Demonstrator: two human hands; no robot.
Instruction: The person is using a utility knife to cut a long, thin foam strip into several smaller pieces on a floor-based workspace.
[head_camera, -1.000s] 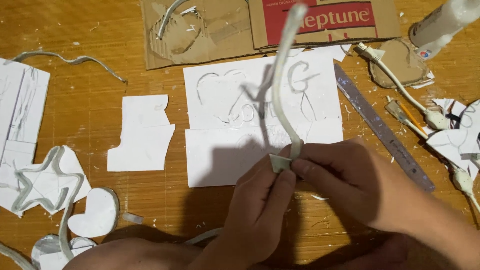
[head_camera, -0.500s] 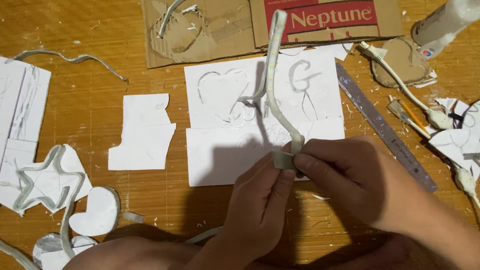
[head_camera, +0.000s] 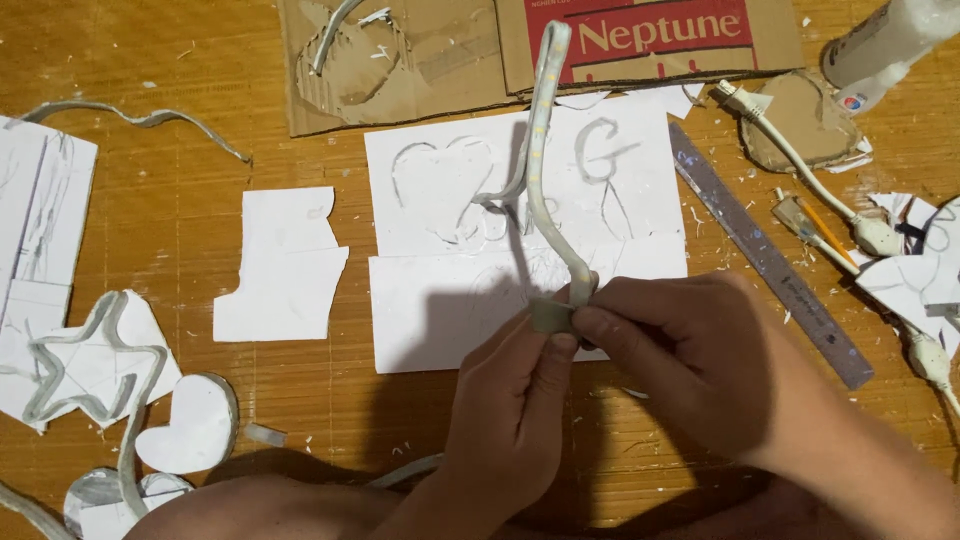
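A pale flexible light strip (head_camera: 540, 150) rises from my hands and curves up toward the cardboard. My left hand (head_camera: 512, 400) pinches its lower end between thumb and fingers. Pressed against it from the right, my right hand (head_camera: 680, 365) grips the same end of the strip. Both hands hover over a white foam sheet (head_camera: 440, 310). Behind that lies a second white sheet (head_camera: 440, 190) with a heart and letters carved into it.
A metal ruler (head_camera: 770, 265) lies diagonally at right beside a white cable with connectors (head_camera: 850, 225). Flattened cardboard (head_camera: 440, 60) sits at the back. White foam scraps (head_camera: 285, 265), a strip bent into a star (head_camera: 90, 365) and a heart cutout (head_camera: 195, 435) lie at left.
The strip's upper end has swung left, from leaning right to standing nearly straight up. My hands have stayed on its lower end, shifting slightly.
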